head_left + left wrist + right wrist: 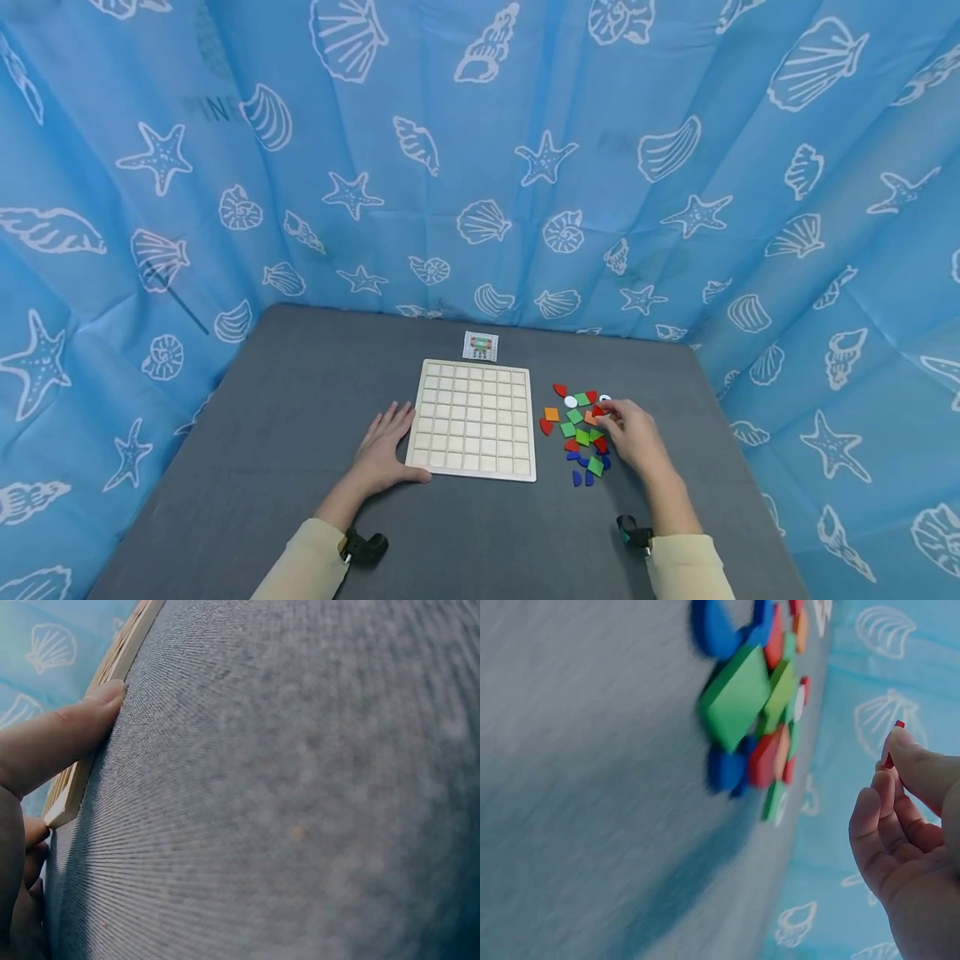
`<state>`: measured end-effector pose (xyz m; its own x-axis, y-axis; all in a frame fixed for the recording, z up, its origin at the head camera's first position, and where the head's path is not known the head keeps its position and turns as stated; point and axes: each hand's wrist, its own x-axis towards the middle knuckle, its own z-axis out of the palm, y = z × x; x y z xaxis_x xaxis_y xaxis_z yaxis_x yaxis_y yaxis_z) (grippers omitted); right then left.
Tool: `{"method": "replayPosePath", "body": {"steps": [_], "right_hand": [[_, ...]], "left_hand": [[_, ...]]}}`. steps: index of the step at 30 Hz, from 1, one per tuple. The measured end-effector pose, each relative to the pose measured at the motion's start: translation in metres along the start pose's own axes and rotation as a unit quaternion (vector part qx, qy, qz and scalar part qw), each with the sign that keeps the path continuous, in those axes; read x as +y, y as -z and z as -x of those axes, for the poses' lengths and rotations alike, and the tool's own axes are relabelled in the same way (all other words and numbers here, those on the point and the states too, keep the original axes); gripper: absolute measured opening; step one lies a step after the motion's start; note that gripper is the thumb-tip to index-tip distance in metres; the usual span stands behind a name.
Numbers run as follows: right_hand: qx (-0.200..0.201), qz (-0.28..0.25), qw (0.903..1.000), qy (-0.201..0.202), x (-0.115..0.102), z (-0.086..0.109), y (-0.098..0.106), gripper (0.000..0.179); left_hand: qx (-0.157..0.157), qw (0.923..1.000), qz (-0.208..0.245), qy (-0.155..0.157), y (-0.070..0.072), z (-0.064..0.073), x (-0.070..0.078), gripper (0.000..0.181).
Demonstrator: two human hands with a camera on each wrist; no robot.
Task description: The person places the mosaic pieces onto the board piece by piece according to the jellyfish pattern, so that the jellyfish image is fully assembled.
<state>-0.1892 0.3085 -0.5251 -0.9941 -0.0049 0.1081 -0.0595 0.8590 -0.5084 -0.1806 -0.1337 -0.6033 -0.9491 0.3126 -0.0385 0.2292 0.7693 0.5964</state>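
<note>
A square pale wooden grid board [472,421] lies flat on the grey table. My left hand [386,450] rests at its left side with the fingers straight. In the left wrist view the thumb [67,735] lies along the board's near edge [71,802]. To the right of the board, my right hand [632,432] pinches a small red piece [898,726] between thumb and fingertips, held above the other pieces. Below it are scattered green squares [735,697], orange squares [552,414], red quarter-circle pieces [546,427], blue half-round pieces [577,478] and white round pieces [571,402].
Behind the board lies a small printed card [480,347] with a coloured picture on a grid. A blue curtain [480,167] with white shells and starfish hangs along the back and sides of the grey table [315,392].
</note>
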Motion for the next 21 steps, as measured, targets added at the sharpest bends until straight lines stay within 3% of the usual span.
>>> {"method": "replayPosePath", "body": {"steps": [21], "right_hand": [[0.002,-0.039,0.9977,0.056,-0.049,-0.019,-0.017,0.026]], "left_hand": [[0.0,0.9999,0.005,0.011,-0.001,0.0,0.001,0.13]]}}
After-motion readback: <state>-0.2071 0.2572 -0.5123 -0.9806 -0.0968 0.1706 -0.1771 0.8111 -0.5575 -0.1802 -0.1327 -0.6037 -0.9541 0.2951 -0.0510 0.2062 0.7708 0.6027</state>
